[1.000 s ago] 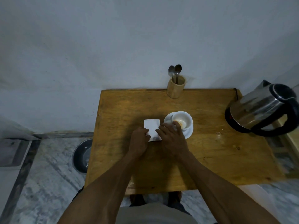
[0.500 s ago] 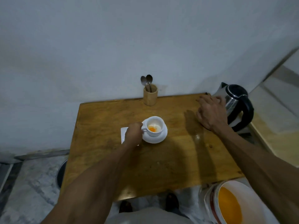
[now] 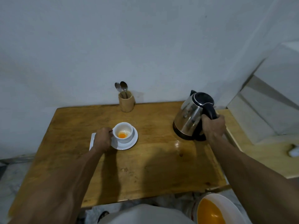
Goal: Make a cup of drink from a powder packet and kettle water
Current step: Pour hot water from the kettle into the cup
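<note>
Fingers of the right hand (image 3: 213, 128) are wrapped tight around the black handle of the kettle (image 3: 191, 115), which stands on its base near the right edge of the table (image 3: 153, 167), toward the back corner. The left hand (image 3: 102, 140) is curled at the handle side of the cup (image 3: 123, 132), fingers closed at the handle, though whether they truly pinch it or only steady the cup I cannot tell.

The cup sits on a white saucer (image 3: 129, 145) a little left of the table's middle, well apart from the kettle. Orange powder (image 3: 122, 135) lies in a small heap on the cup's bottom with some paler powder beside it; no water is in it yet. A white packet (image 3: 92, 141), seemingly emptied, lies flat just left of the saucer, mostly under the left hand.

Judging from here, the risk is in the pour: the kettle must cross a fair stretch of table, and a small cup offers a narrow mouth. A fast tilt could splash hot water over the rim and onto the left hand so close by (a wet patch already shines in front of the kettle). A heavy kettle could also lurch on lifting.

At the back edge a wooden holder (image 3: 126, 102) keeps two spoons (image 3: 122, 88) upright. Off the near right corner, below table level, a white bucket (image 3: 226, 206) has an orange inside.
</note>
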